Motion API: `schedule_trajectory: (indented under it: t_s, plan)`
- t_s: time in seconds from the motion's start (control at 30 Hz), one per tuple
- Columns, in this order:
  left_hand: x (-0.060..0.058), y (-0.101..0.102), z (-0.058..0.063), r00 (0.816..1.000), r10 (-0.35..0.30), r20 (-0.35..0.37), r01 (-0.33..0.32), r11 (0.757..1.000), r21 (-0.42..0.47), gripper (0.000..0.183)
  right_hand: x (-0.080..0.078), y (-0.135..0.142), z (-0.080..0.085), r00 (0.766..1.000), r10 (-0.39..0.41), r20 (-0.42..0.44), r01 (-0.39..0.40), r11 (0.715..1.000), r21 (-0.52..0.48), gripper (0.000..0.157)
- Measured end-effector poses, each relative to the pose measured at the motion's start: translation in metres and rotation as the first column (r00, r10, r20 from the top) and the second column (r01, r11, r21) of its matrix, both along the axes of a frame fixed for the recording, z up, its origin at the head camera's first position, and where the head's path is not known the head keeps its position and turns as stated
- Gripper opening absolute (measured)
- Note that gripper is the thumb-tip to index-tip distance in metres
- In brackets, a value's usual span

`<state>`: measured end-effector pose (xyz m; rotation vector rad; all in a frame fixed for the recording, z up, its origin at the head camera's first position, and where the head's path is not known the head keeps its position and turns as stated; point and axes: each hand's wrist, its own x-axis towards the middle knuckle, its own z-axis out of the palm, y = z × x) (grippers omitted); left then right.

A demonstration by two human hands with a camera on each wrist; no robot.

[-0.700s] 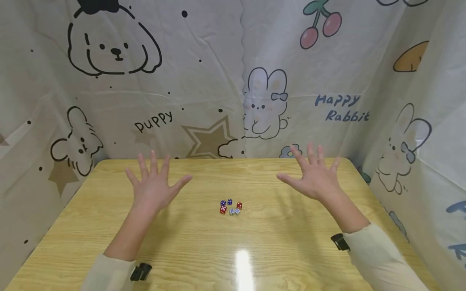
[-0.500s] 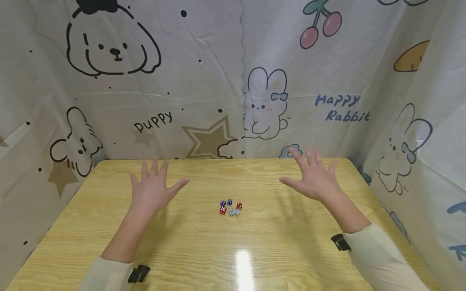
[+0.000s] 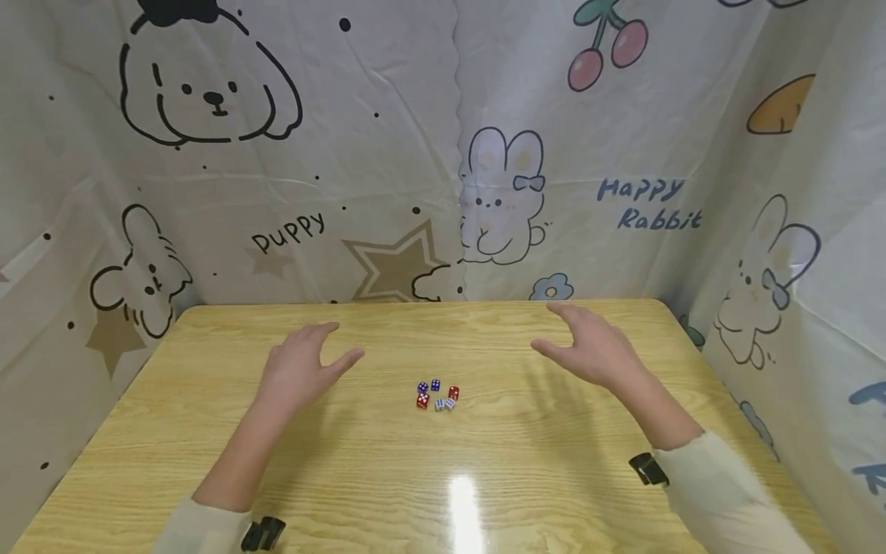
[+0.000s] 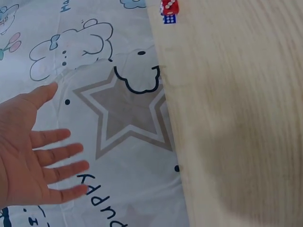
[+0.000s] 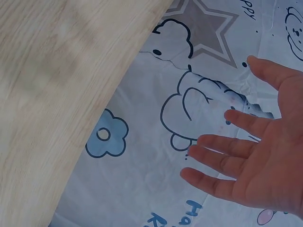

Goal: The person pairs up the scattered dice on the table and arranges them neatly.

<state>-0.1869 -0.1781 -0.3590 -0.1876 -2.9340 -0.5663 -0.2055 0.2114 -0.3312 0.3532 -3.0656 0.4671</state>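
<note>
A small cluster of dice lies on the wooden table (image 3: 443, 446) between my hands. Two are blue, with one blue die (image 3: 435, 385) at the back; two are red, including a red die (image 3: 423, 401) at the left; two white dice (image 3: 450, 403) sit side by side in front. My left hand (image 3: 298, 373) hovers left of them, fingers loosely bent and thumb pointing inward. On the other side, my right hand (image 3: 591, 350) mirrors it, thumb apart from the fingers. Both hands hold nothing. At its top edge, the left wrist view catches a red die (image 4: 169, 6).
A patterned cloth (image 3: 388, 177) with cartoon animals hangs behind the table and along its left and right sides. Black clips (image 3: 263, 533) are on the cuffs. Light glares off the front of the tabletop.
The spread fingers of both hands have drawn together and bent forward and inward, from pointing up toward the cloth. The dice have stayed in place.
</note>
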Motion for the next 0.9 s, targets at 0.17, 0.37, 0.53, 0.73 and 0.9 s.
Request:
schedule_trajectory:
  t_s: [0.17, 0.37, 0.53, 0.73, 0.9]
  plan:
    - [0.003, 0.005, -0.006, 0.998, -0.045, -0.043, 0.047, 0.997, 0.062, 0.061, 0.002, -0.002, -0.004, 1.000, 0.025, -0.003, -0.026, 0.999, -0.026, 0.069]
    - [0.008, 0.010, -0.013, 0.992, -0.093, -0.083, 0.104, 0.986, 0.131, 0.054, 0.003, -0.004, -0.010, 0.999, 0.035, 0.020, -0.034, 0.998, -0.057, 0.067]
    - [0.012, 0.015, -0.018, 0.989, -0.123, -0.083, 0.135, 0.979, 0.156, 0.049, 0.004, -0.006, -0.016, 0.998, 0.054, 0.024, -0.053, 0.996, -0.075, 0.064]
    - [0.017, 0.023, -0.026, 0.988, -0.146, -0.054, 0.153, 0.972, 0.181, 0.046, 0.007, -0.009, -0.023, 0.997, 0.067, 0.023, -0.065, 0.994, -0.085, 0.055]
    - [0.020, 0.030, -0.033, 0.986, -0.159, -0.047, 0.166, 0.967, 0.193, 0.044, 0.009, -0.012, -0.029, 0.997, 0.077, 0.028, -0.074, 0.992, -0.100, 0.052]
